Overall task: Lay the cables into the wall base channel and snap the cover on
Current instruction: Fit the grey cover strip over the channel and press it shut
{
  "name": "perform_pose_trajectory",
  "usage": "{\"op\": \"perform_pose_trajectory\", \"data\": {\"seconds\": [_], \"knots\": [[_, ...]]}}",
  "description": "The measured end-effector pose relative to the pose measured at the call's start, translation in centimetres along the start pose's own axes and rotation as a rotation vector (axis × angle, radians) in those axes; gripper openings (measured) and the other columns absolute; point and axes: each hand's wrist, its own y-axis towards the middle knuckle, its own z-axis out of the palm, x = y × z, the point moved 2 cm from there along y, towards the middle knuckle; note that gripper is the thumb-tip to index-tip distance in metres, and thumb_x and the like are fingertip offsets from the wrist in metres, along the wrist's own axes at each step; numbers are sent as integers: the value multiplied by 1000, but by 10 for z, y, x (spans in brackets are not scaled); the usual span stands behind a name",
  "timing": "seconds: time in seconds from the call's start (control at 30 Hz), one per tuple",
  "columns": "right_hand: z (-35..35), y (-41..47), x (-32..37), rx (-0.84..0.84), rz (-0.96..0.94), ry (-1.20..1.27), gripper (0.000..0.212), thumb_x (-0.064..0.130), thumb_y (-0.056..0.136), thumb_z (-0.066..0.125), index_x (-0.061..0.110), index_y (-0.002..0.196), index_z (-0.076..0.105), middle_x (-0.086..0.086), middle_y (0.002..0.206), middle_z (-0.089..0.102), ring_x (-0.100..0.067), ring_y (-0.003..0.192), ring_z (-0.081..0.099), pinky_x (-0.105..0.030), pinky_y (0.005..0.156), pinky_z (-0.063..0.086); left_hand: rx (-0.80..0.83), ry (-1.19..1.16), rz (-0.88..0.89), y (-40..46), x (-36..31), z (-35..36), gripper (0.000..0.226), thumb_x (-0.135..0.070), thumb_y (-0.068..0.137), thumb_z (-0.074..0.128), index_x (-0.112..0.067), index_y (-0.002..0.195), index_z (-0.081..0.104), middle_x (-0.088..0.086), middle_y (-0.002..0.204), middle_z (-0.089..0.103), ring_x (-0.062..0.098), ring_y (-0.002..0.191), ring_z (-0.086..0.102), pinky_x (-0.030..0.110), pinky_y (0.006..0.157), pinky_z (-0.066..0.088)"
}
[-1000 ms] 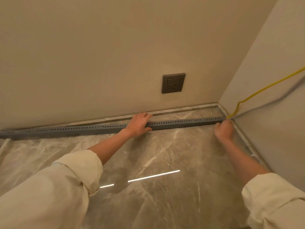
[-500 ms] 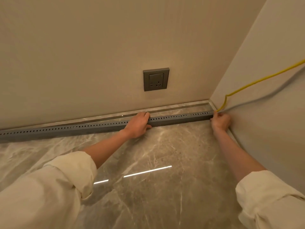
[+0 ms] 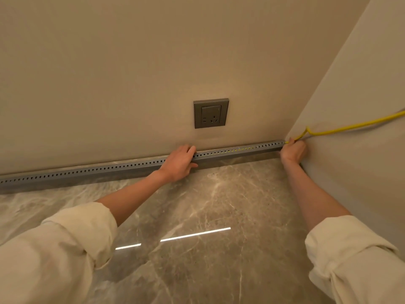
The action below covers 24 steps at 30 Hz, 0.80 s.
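A: Where's the left hand (image 3: 180,162)?

B: Flat over the grey cover (image 3: 135,166), fingers laid across its perforated top against the far wall (image 3: 131,62), thumb down on the front face. It presses more than grips.

A: And the right hand (image 3: 292,151)?

B: At the cover's right end, tucked into the corner. The fingers are curled around the end of the strip, where the yellow cable (image 3: 341,129) comes in. Whether they pinch the cable itself or only the cover, I can't tell.

A: So where does the cover sit?

B: Along the foot of the far wall, running from the left edge of view to the right corner, right against the wall. Yellow shows through some of the holes near its right end.

A: And the cable outside it?

B: It rises from the corner in a small kink, then runs off right along the side wall (image 3: 361,84).

A: Anything else?

B: A grey socket (image 3: 211,113) on the far wall above the cover, between the hands. Glossy marble floor (image 3: 208,205) nearer in, and rolled cream sleeves (image 3: 65,249) on both arms.
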Motion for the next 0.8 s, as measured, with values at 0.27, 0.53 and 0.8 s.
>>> {"op": "perform_pose_trajectory", "data": {"seconds": [0.27,0.53,0.8], "knots": [[14,5,5,-94,47,38,37,18,98,43,-14,108,59,-31,119,59,-41,111,55,-41,88,35,-41,-1,4,3,5,-4,29,-26,87,61,-5,99,45,16,103,54,32,93,50,41,76,43],[16,22,18,-36,-35,-124,35,22,93,55,-8,110,62,-28,121,59,-40,112,55,-42,88,39,-132,11,-108,-20,44,-5,37,-23,84,65,-2,113,55,18,109,61,35,102,56,44,86,47],[16,9,10,-66,43,-56,34,22,91,57,-8,105,66,-29,112,65,-40,102,62,-43,81,45,-246,-32,-239,-38,57,4,36,-19,80,70,-1,110,63,17,99,63,35,94,55,43,81,45]]}}
